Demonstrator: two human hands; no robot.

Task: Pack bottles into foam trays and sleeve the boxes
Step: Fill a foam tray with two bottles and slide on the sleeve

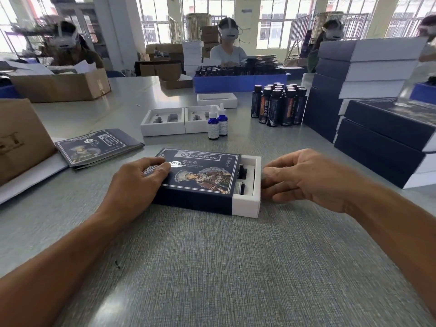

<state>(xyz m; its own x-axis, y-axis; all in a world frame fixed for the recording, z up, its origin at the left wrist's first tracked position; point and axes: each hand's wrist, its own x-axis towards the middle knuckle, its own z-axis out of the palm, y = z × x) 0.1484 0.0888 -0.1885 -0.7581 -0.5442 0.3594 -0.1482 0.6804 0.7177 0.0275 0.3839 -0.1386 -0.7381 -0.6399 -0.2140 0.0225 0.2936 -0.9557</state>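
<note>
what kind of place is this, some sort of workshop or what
Most likely a small packing workshop. A cluster of dark labelled bottles stands on the grey table, finished navy-sleeved boxes are stacked at the right, and other seated people do similar work.

Both bare forearms stretched forward and angled in toward each other. Left hand (139, 179) lying palm-down, fingers curled over a box edge, thumb flat on top. Right hand (304, 179) turned on its side, fingers bent, fingertips (267, 172) pushing leftward.
</note>
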